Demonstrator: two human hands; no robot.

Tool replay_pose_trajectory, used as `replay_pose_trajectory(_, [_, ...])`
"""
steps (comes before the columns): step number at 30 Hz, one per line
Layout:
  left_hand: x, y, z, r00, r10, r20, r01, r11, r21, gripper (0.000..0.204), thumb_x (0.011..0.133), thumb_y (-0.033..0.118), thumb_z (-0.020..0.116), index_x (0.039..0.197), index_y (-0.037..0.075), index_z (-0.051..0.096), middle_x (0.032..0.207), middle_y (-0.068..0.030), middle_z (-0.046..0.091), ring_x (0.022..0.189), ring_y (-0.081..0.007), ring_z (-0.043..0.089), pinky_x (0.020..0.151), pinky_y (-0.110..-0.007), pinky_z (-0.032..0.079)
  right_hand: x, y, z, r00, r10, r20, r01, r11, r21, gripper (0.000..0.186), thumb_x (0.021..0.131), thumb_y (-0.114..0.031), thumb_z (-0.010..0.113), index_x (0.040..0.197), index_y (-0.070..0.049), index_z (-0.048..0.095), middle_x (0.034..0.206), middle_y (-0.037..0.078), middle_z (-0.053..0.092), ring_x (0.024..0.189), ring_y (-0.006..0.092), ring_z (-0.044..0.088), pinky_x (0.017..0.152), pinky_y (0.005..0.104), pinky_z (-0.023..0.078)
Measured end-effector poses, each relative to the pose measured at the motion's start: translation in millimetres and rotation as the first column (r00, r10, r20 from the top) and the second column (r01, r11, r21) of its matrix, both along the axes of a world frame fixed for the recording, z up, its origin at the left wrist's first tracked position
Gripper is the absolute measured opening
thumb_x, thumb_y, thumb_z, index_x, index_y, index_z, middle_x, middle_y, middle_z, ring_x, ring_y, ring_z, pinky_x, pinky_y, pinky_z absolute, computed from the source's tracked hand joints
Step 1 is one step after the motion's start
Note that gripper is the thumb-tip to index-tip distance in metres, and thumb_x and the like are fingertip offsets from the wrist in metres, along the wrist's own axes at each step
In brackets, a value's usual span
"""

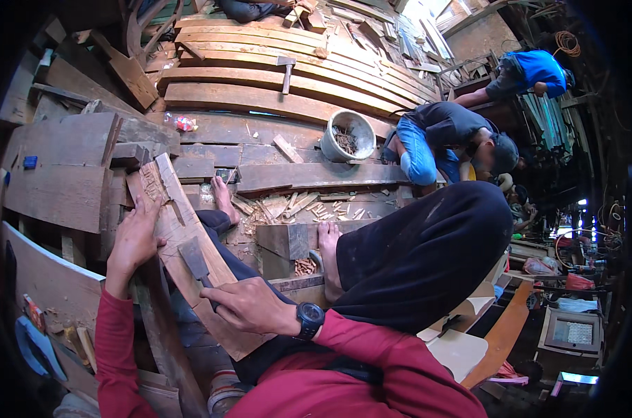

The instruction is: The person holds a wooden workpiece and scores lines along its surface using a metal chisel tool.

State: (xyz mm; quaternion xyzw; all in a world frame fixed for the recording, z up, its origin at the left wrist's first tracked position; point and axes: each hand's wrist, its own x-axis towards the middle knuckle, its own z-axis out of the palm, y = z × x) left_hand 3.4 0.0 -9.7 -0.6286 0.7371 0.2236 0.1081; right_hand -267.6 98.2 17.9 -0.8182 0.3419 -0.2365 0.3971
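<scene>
A long light-brown wooden board (pixel 215 275) slants across my lap and away to the upper left. Slots and rough chipped wood show at its far end. Fingers outstretched, my left hand (pixel 139 235) rests along the board's left edge, beside the chipped part. My right hand (pixel 250 306), below a dark wristwatch (pixel 309 320), is closed round the handle of a tool with a broad, flat grey metal blade (pixel 193 258). That blade lies over the board's middle; whether it touches the wood I cannot tell. Most of the handle is hidden in my fist.
Long beams (pixel 253 97) lie ahead, with a hatchet (pixel 286 73) on them. A bucket (pixel 348 135) of dark scraps stands near a crouching person (pixel 455 132); a person in blue (pixel 539 73) bends farther right. Wood chips (pixel 337 210) litter the floor. Wide planks (pixel 58 171) lean at left.
</scene>
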Motion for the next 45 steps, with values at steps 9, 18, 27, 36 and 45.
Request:
replay_pose_trajectory(9, [0, 0, 1, 1.000, 0.014, -0.006, -0.014, 1.000, 0.005, 0.100, 0.073, 0.022, 0.084, 0.155, 0.014, 0.028, 0.149, -0.0382, 0.033, 0.127, -0.0489, 0.050, 0.106, -0.045, 0.044, 0, -1, -1, 1.000, 0.011, -0.012, -0.011, 1.000, 0.024, 0.034, 0.082, -0.011, 0.063, 0.116, -0.005, 0.063, 0.084, 0.012, 0.067, 0.075, 0.0315, 0.067, 0.064, 0.0423, 0.051])
replay_pose_trajectory(18, [-1, 1, 2, 1.000, 0.023, 0.006, -0.023, 0.999, 0.026, 0.098, 0.074, 0.021, 0.083, 0.155, 0.015, 0.029, 0.149, -0.0378, 0.032, 0.127, -0.0485, 0.050, 0.106, -0.045, 0.044, 0, 0, -5, 0.998, 0.046, -0.051, -0.045, 0.999, 0.018, 0.035, 0.081, -0.011, 0.064, 0.116, -0.004, 0.063, 0.084, 0.011, 0.067, 0.075, 0.0304, 0.068, 0.063, 0.0414, 0.052])
replay_pose_trajectory(27, [0, 3, 2, 1.000, 0.019, -0.004, -0.019, 0.999, 0.028, 0.097, 0.074, 0.021, 0.083, 0.155, 0.014, 0.029, 0.149, -0.0377, 0.032, 0.126, -0.0481, 0.051, 0.106, -0.046, 0.044, -2, 0, -8, 0.999, -0.029, -0.032, 0.028, 0.999, -0.027, 0.035, 0.078, -0.008, 0.064, 0.113, -0.005, 0.064, 0.074, 0.010, 0.063, 0.065, 0.0287, 0.064, 0.055, 0.0409, 0.050])
replay_pose_trajectory(36, [3, 3, -5, 1.000, 0.012, 0.007, -0.012, 1.000, 0.012, 0.097, 0.074, 0.022, 0.083, 0.155, 0.014, 0.030, 0.149, -0.0377, 0.032, 0.127, -0.0479, 0.051, 0.107, -0.045, 0.043, -2, 2, 0, 0.999, 0.009, -0.045, -0.009, 1.000, -0.010, 0.032, 0.082, -0.012, 0.064, 0.113, -0.004, 0.064, 0.077, 0.012, 0.064, 0.068, 0.0306, 0.065, 0.059, 0.0419, 0.050])
replay_pose_trajectory(45, [0, 0, -2, 1.000, 0.005, 0.013, -0.005, 1.000, 0.008, 0.098, 0.074, 0.024, 0.084, 0.155, 0.015, 0.029, 0.150, -0.0376, 0.032, 0.129, -0.0470, 0.050, 0.107, -0.045, 0.043, -1, 1, 5, 0.997, 0.044, -0.067, -0.043, 0.999, 0.022, 0.033, 0.082, -0.012, 0.064, 0.114, -0.004, 0.064, 0.084, 0.012, 0.067, 0.073, 0.0314, 0.067, 0.061, 0.0419, 0.051])
